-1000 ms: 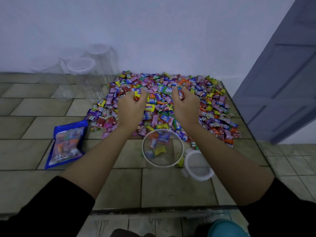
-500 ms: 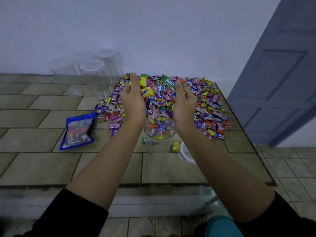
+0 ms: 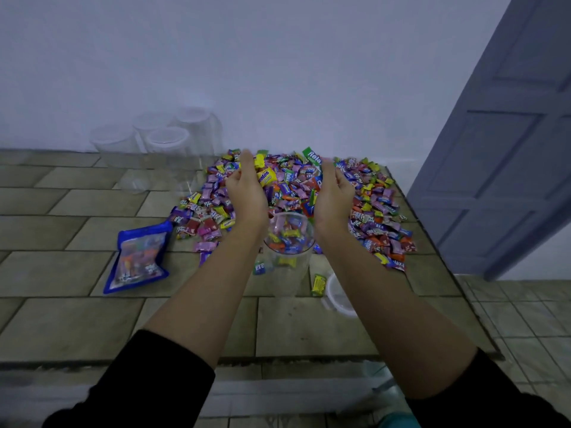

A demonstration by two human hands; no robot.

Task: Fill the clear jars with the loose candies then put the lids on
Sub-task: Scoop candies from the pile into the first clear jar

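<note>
A clear jar [image 3: 289,268] stands on the tiled table, partly filled with wrapped candies. Right above its mouth, my left hand [image 3: 247,193] and my right hand [image 3: 332,196] face each other, lightly cupped, and carry a heap of candies [image 3: 290,183] pressed between the palms. Behind them spreads the big pile of loose candies [image 3: 377,208]. The jar's white lid [image 3: 338,299] lies on the table to the right of the jar, partly hidden by my right forearm.
Several empty clear jars [image 3: 167,140] stand at the back left against the wall. A blue candy bag [image 3: 139,257] lies at the left. Two stray candies [image 3: 318,284] lie beside the jar. A grey door [image 3: 509,149] stands at the right, past the table's edge.
Both hands scooped candies out of the pile, lifted them and drew them back over the jar. More candies lie in the jar now. The camera has tilted up.
</note>
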